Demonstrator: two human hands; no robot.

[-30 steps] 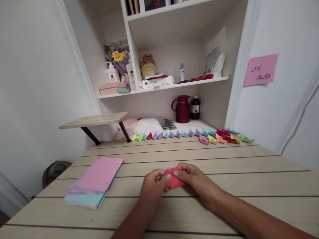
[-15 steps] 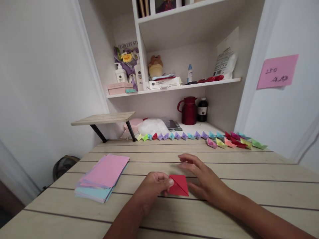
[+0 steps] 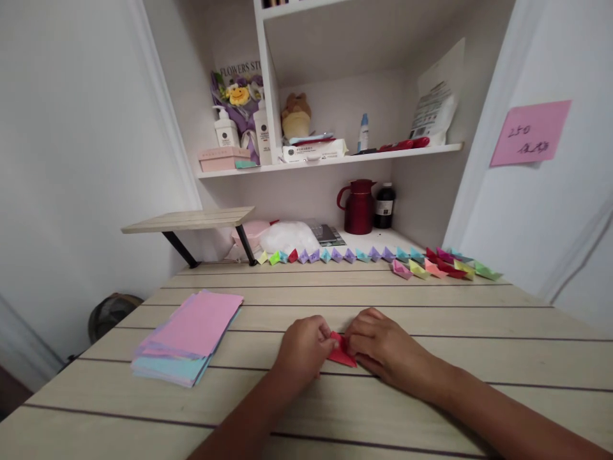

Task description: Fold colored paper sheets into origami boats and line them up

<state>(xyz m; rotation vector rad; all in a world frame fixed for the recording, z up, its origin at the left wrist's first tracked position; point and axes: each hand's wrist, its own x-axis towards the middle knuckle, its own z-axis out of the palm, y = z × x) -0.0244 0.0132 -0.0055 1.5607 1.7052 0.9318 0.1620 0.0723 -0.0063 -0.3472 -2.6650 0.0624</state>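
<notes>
A small piece of folded red paper [image 3: 341, 355] lies between my hands, low over the slatted wooden table [image 3: 306, 295]. My left hand [image 3: 306, 348] pinches its left corner between thumb and fingers. From the right, my right hand [image 3: 380, 342] grips the paper's other side with bent fingers. Part of the paper is hidden behind the fingers. To the left lies a stack of coloured paper sheets [image 3: 196, 326], pink on top with blue beneath.
Folded paper boats [image 3: 349, 255] stand in a row along the table's back, with more bunched at the right end [image 3: 445, 263]. A small raised wooden shelf [image 3: 191, 219] stands back left. Behind are a red jug [image 3: 359, 207], a dark bottle [image 3: 384, 206] and a white shelf [image 3: 330, 161].
My right hand has come in from the right and closed on the red paper. The square shape now looks narrower, more like a triangle. The camera view has shifted slightly.
</notes>
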